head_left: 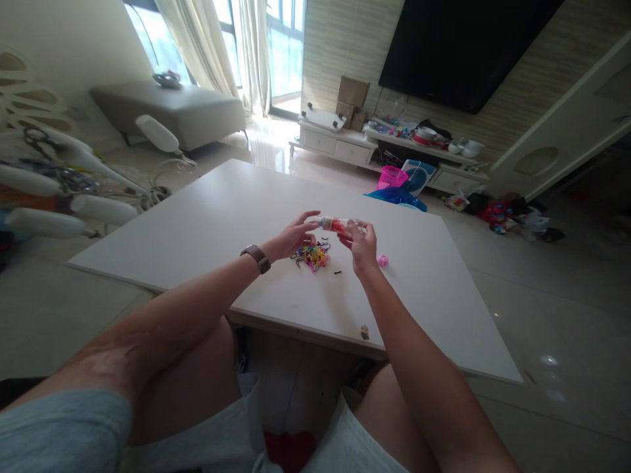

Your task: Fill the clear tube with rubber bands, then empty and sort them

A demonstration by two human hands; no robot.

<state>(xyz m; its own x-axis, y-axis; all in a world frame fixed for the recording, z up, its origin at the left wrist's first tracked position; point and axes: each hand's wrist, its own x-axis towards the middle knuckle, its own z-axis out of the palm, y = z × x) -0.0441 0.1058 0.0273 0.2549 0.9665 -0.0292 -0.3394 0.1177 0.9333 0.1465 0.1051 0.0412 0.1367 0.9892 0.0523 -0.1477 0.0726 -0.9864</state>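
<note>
A small clear bottle (339, 225) with something red in or on it lies sideways in the air above the table. My right hand (362, 243) is closed around its right end. At the bottle's left end is my left hand (294, 238), fingers spread and fingertips by the end; whether they touch it I cannot tell. Below the left hand lies a pile of small colourful bands (314, 258), yellow, pink, blue and black. A short black piece (338, 272) lies apart from it. Beside my right wrist sits a small pink round object (382, 261).
The white table (197, 230) spreads before my knees. Near its front edge lies a small yellow and blue figure (364, 332). Past the far edge are a pink basket (392, 177) and a blue item (398, 197). White lamp-like arms (106, 209) stand at the left.
</note>
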